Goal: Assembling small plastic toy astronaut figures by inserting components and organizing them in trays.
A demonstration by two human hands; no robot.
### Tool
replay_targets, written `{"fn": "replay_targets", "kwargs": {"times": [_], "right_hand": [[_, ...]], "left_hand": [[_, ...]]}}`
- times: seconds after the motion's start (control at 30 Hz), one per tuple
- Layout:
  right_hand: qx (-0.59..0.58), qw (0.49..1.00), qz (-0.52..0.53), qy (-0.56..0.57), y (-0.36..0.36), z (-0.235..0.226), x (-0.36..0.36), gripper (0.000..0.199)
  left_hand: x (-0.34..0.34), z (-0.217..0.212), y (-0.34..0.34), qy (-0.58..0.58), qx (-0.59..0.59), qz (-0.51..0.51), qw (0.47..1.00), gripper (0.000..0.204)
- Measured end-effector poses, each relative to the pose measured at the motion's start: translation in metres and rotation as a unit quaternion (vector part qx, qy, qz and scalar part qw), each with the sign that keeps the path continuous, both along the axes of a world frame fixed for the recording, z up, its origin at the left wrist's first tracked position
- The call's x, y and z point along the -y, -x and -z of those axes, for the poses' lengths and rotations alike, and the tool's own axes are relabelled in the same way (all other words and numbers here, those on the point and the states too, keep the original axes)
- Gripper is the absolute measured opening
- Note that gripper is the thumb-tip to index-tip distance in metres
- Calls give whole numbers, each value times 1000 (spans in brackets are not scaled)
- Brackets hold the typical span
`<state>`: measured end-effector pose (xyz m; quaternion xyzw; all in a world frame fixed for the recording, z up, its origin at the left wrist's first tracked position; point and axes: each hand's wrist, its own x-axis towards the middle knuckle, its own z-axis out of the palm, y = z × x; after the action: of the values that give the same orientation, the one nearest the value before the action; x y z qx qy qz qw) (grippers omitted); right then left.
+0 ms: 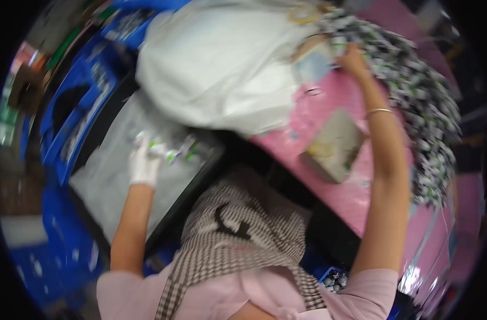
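Gloved left hand [143, 165] is closed around a few small white-and-green packets [168, 151], held over the clear-lined tray [110, 181] just below the big white sack [222, 64]. Right hand [353, 60] reaches up beside that sack, fingers on the heap of packets [419, 101] spread across the pink bench [329, 106]; whether its grip is closed, I cannot tell.

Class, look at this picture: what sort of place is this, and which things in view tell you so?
Probably a packing or sorting workshop. A heap of small packets lies on a pink table, a big white sack stands open, and blue crates line the side.
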<state>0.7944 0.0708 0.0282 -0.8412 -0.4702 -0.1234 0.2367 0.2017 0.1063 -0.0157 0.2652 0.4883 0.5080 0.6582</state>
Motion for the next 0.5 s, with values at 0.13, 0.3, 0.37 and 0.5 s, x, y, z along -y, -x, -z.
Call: {"fn": "replay_targets", "kwargs": {"times": [0.13,0.3,0.37,0.5], "right_hand": [[-484,874,-28,18,12,-22,26,29],[-770,602,-136,-160,-46,-35,87,34],[-751,587,-212,-216,-27,-46,130,37],[-643,633,-250,-352,80,-83,204,44]], "left_hand": [[24,24,-12,186,-84,45,978,33],[25,48,-26,195,-143,79,967,26],[23,69,-20,207,-163,59,963,31],[21,87,-27,216,-141,91,962,36]]}}
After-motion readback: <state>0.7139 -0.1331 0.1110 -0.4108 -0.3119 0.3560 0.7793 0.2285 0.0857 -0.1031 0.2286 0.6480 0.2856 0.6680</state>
